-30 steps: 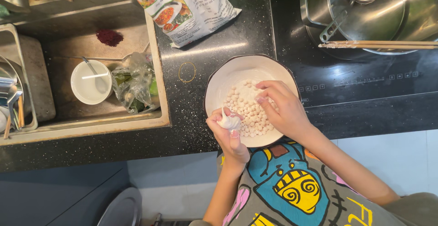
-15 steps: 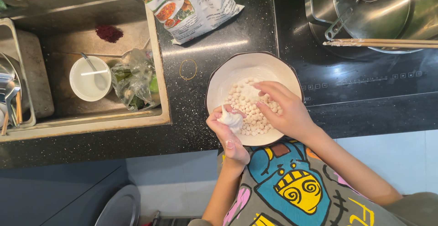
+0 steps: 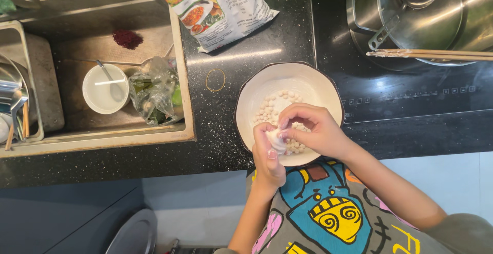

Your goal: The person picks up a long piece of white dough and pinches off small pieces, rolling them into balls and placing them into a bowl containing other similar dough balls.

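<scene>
White dough lump [image 3: 275, 140] pinched by both hands [image 3: 308, 131] below the printed bag [image 3: 221, 5].

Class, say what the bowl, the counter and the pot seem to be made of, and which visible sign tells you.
Bowl: probably glazed ceramic, cream with a dark rim.
Counter: likely polished stone, black with pale speckles and a sheen.
Pot: apparently stainless steel, silvery and mirror-like.

Bowl [image 3: 318, 84] on countertop [image 3: 226, 141], directly before the torso. Small balls [image 3: 272, 108] inside bowl. Left hand [image 3: 268, 154] and right hand [image 3: 313, 128] touching over bowl's near rim, dough lump [image 3: 275, 140] between them. Sink [image 3: 102, 79] to the left, cup [image 3: 105, 88] inside. Bag [image 3: 221, 7] behind bowl. Pot [image 3: 436, 13] on cooktop [image 3: 411, 100], right rear; chopsticks [image 3: 431, 54] across pot rim.
</scene>
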